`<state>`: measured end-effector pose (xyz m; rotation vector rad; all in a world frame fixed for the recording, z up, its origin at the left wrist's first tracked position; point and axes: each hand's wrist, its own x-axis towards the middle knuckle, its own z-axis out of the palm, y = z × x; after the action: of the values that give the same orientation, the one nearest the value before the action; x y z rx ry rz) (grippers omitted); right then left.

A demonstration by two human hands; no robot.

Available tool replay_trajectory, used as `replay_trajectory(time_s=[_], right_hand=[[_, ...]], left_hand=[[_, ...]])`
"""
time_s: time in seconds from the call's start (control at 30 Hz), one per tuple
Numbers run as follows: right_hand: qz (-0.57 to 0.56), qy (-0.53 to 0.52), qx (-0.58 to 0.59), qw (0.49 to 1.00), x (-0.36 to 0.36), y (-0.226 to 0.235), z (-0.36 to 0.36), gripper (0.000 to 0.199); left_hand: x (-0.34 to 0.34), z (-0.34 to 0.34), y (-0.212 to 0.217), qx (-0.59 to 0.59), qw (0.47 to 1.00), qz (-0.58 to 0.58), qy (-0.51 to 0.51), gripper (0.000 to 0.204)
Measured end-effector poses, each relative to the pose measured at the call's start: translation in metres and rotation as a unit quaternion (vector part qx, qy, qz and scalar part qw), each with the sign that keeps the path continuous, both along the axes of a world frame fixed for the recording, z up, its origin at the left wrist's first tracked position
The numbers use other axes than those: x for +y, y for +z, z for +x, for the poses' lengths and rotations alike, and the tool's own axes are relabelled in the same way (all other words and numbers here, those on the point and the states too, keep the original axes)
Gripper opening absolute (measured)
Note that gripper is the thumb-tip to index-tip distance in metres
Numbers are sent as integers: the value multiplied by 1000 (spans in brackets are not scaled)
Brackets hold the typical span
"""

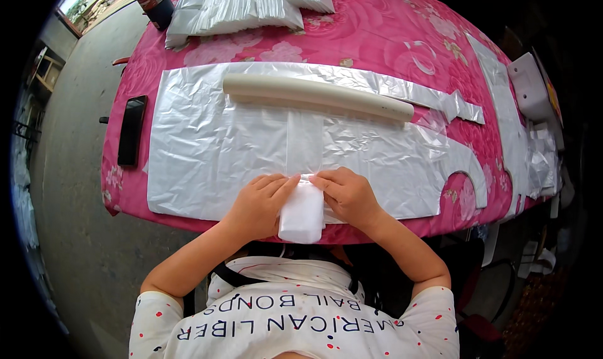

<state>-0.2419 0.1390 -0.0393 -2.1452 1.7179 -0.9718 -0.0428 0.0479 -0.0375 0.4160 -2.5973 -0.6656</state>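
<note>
Left hand: the left hand was bent around the far left corner of the white bundle; its thumb and fingers pinched that corner.
Right hand: the right hand had the far right corner; its thumb and fingertips pinched there, close to the left hand but a little apart from it.
White bundle: it was small, smooth and longer than wide; it was in the middle of the table's near side, between the hands, and its near end reached the table edge.
See-through strip: a pale see-through strip went from the bundle's far end up toward the tube.
Big sheet: a big shiny plastic sheet lay flat under the hands; its right end had a round gap, and pink showed through.
Tube: a long cream tube lay across the far part of the sheet, a bit slanted.
Phone: a black phone lay just left of the sheet.
Table: the pink cloth had flowers on it; at the far side sat a pile of white folded plastic, with a dark bottle beside it.
Right side: another plastic sheet lay there, near a white box.
Shirt: the person's white shirt had red dots.
</note>
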Motion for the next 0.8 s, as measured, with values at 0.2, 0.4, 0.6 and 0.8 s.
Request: replay_trajectory(time_s=[0.2, 0.4, 0.6, 0.8], right_hand=[[231, -145, -248, 930, -26, 15, -2, 18], [331, -168, -308, 876, -40, 18, -10, 22], [323, -175, -275, 889, -42, 18, -7, 20], [156, -199, -77, 965, -30, 18, 7, 43]], left_hand=[[-11, -10, 12, 29, 922, 366, 124, 47], [2, -16, 1, -15, 998, 7, 61, 64], [21, -26, -12, -169, 982, -47, 72, 76], [21, -26, -15, -156, 982, -51, 92, 72]])
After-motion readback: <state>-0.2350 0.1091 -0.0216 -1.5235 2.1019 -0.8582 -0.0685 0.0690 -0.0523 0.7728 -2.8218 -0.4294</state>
